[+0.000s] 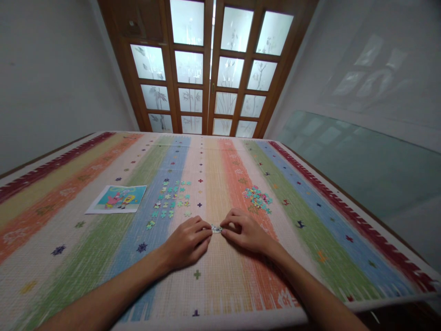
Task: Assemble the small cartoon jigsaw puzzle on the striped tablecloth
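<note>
Low over the striped cloth, my left hand (193,236) and my right hand (244,231) face each other. Between their fingertips are small jigsaw pieces (216,228), pinched from both sides; whether they are joined cannot be made out. Beyond my left hand, several loose teal puzzle pieces (171,197) lie spread out in rough rows. A heap of mixed puzzle pieces (258,199) sits past my right hand. Farther left is a printed cartoon picture (119,199) lying flat.
A striped patterned tablecloth (213,289) covers the large table. Wooden double doors (211,92) with frosted panes stand behind the far edge. Along the right side, a pale glass panel (361,161) leans by the wall.
</note>
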Tool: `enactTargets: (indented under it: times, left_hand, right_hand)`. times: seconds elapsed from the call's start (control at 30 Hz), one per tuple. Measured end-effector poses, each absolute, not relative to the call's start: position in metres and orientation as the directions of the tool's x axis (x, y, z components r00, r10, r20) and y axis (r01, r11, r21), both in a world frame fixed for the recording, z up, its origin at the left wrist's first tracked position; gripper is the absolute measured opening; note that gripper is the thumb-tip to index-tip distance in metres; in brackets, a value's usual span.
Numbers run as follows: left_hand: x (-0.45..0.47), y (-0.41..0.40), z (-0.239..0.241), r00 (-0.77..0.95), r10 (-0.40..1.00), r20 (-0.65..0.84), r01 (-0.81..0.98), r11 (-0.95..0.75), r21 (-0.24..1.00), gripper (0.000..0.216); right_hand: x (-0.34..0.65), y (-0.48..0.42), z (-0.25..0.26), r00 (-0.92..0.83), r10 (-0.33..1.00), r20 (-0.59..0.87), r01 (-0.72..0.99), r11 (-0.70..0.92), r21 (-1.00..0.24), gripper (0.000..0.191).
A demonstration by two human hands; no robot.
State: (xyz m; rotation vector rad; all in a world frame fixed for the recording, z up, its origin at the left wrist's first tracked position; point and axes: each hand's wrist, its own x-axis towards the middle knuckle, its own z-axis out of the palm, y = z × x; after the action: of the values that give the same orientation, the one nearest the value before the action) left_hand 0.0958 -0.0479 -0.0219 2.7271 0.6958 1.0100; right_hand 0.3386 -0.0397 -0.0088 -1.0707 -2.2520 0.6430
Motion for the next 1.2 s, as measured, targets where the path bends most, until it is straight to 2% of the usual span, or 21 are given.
enactTargets:
  times: [0.27,0.57,1.0,1.2]
  left_hand:
    - [0.0947,-0.0477,-0.0235,0.677,0.468,0.568,0.366,-0.884,0.291,0.020]
    - [0.0952,-0.0476,-0.0235,0.680,0.467,0.565,0.367,-0.884,0.289,0.020]
    - [0.0953,-0.0477,-0.0221,0.681,0.468,0.563,0.375,-0.883,0.282,0.020]
    - [0.0934,-0.0487,-0.0220,0.686,0.466,0.558,0.385,-0.884,0.265,0.021]
  right_hand:
    - [0.3373,-0.0393,-0.0104,-0.526,0.800,0.288,0.558,0.580,-0.594,0.007]
    - [0.3339,-0.0405,-0.0143,-0.489,0.826,0.280,0.556,0.543,-0.630,0.001]
    - [0.3353,-0.0390,-0.0116,-0.499,0.821,0.277,0.551,0.547,-0.630,0.007]
    - [0.3366,-0.0395,-0.0124,-0.502,0.819,0.278,0.517,0.542,-0.663,0.016]
